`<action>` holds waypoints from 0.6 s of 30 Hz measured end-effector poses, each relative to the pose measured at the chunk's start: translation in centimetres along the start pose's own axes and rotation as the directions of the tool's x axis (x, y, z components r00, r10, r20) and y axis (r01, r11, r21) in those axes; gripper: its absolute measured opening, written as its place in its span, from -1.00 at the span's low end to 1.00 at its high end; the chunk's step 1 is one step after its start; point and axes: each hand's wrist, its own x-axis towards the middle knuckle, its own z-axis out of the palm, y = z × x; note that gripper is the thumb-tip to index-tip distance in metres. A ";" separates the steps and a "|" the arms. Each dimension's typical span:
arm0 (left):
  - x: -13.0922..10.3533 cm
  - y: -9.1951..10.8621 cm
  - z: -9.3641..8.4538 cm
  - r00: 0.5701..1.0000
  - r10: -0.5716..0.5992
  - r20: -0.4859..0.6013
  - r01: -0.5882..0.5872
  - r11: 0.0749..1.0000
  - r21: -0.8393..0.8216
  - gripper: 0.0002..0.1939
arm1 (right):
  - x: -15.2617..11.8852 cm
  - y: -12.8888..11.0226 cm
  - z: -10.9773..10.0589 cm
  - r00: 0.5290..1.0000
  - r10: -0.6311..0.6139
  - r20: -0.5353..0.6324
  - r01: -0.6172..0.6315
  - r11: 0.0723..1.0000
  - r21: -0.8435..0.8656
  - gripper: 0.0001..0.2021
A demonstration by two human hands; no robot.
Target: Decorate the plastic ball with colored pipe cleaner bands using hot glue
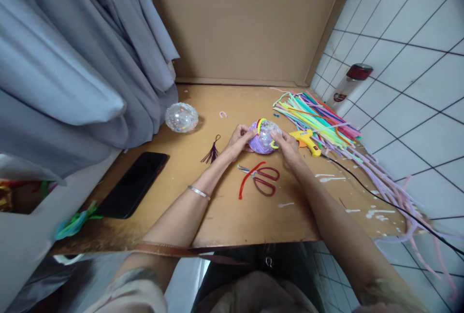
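Between my two hands is a clear ball (268,132), partly wrapped in purple pipe cleaner, with a yellow and a red strip across it. My left hand (241,139) grips its left side, fingers closed against the purple wrap. On the right side, my right hand (286,146) pinches the ball near a curled yellow pipe cleaner (274,144). Red-handled scissors (263,177) lie just below, under a short red pipe cleaner (250,180). A yellow glue gun (307,141) rests right beside my right hand.
A second clear ball (181,117) sits at the left, near a dark tassel (212,151) and a black phone (132,185). Many coloured pipe cleaners (319,120) are heaped at the right, beside a bottle (348,86). The glue gun's cord (377,194) runs off right. Grey cloth (90,62) hangs at left.
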 end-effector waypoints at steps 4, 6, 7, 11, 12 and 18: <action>0.1 0.0 0.1 1.000 0.024 -0.018 -0.024 1.000 0.006 -0.58 | -0.1 0.2 0.2 1.000 0.000 -0.012 0.000 1.000 0.026 -0.40; 0.2 -0.1 0.2 0.999 0.040 -0.025 -0.039 0.999 0.012 -0.60 | 0.1 0.5 0.0 1.000 -0.015 0.000 0.015 1.000 0.018 -0.37; 0.3 -0.2 0.2 0.998 0.053 -0.032 -0.053 0.999 0.013 -0.61 | 0.3 0.8 -0.1 0.999 -0.033 0.003 0.033 0.999 0.000 -0.33; 0.8 -0.6 -0.1 0.989 0.130 -0.073 -0.130 0.991 0.000 -0.61 | 1.1 1.9 -1.0 0.986 -0.164 -0.040 0.157 0.977 -0.145 -0.09; 0.9 -0.7 -0.2 0.987 0.142 -0.074 -0.143 0.990 -0.001 -0.59 | 1.3 2.1 -1.2 0.979 -0.199 -0.050 0.187 0.965 -0.183 -0.02; 1.4 -1.2 -1.2 0.955 0.287 -0.078 -0.287 0.958 0.016 -0.62 | 1.7 3.2 -1.3 0.960 -0.279 0.003 0.270 0.928 -0.256 0.03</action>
